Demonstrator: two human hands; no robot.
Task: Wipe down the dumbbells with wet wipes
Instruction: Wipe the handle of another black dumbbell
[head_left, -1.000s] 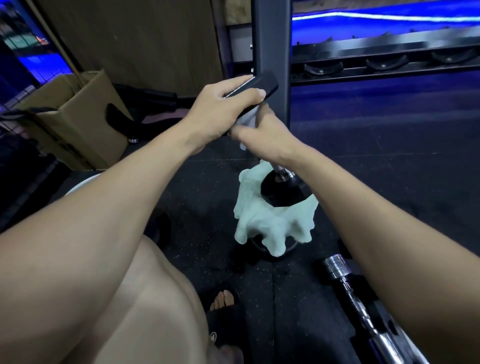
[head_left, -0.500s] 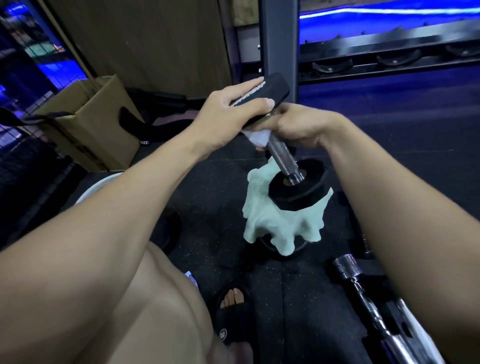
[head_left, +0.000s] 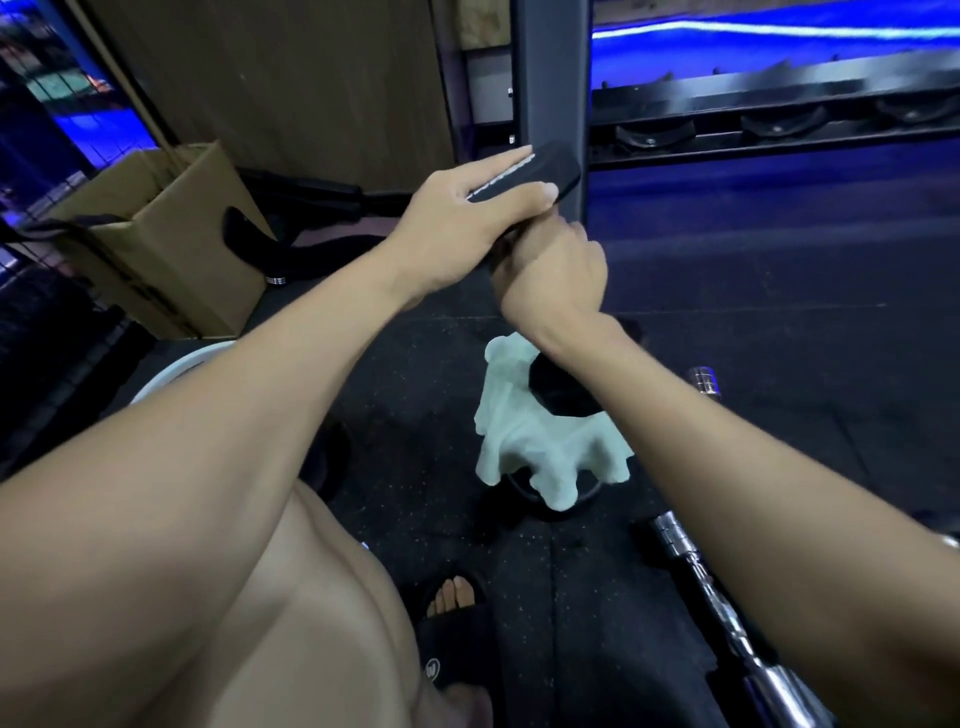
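At the far left a brown cardboard box (head_left: 171, 234) with open flaps stands on the dark speckled rubber floor (head_left: 426, 415), and a pale round rim (head_left: 171, 369) shows under your left forearm. Moving right, your left hand (head_left: 457, 223) grips the upper black end of the dumbbell (head_left: 545, 169), thumb on top and fingers (head_left: 498, 163) laid along its flat matte face, which has a ribbed light strip at the edge. Your right hand (head_left: 556, 270) sits just below, its fingers curled round the bar; half a second ago it was off to the right with the bare metal bar showing under it, and now it has come over the bar and hides it. You cannot tell whether a wipe is in that fist now. Beneath your wrist the lower black end rests on a crumpled pale-green cloth (head_left: 540, 447) draped on the floor. Further right, a shiny ribbed chrome bar (head_left: 727, 613) lies on the floor, and a dark rack (head_left: 779, 124) with rounded cradles runs behind.
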